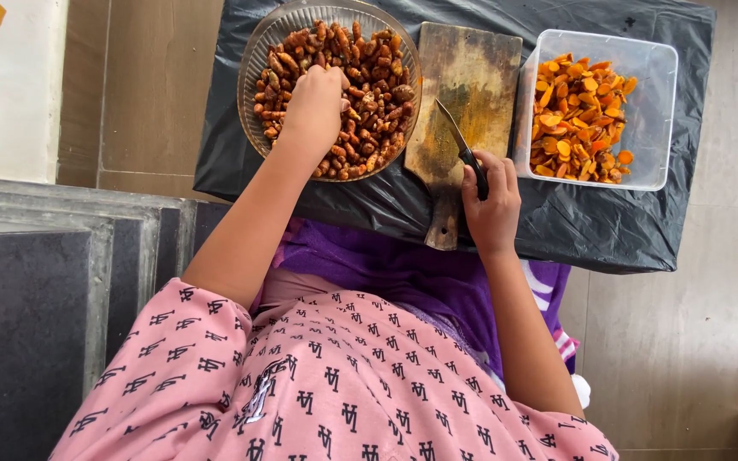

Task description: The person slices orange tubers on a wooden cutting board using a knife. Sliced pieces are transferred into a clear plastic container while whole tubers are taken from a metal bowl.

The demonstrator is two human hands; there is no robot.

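A knife [463, 147] is gripped in the right hand [491, 198], its blade laid on the board [471, 81]. The left hand [316, 107] is sunk into the roots [377, 94] in the bowl [254, 64], fingers curled around some. Orange slices [576, 115] are held in the tub [659, 102] beside the board.

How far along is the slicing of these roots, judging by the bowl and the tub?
Done: the clear plastic tub holds a layer of orange slices, well short of full. In hand: the left hand reaches into the glass bowl of whole roots; the right hand holds a knife over the bare wooden cutting board. Left: the bowl is heaped.
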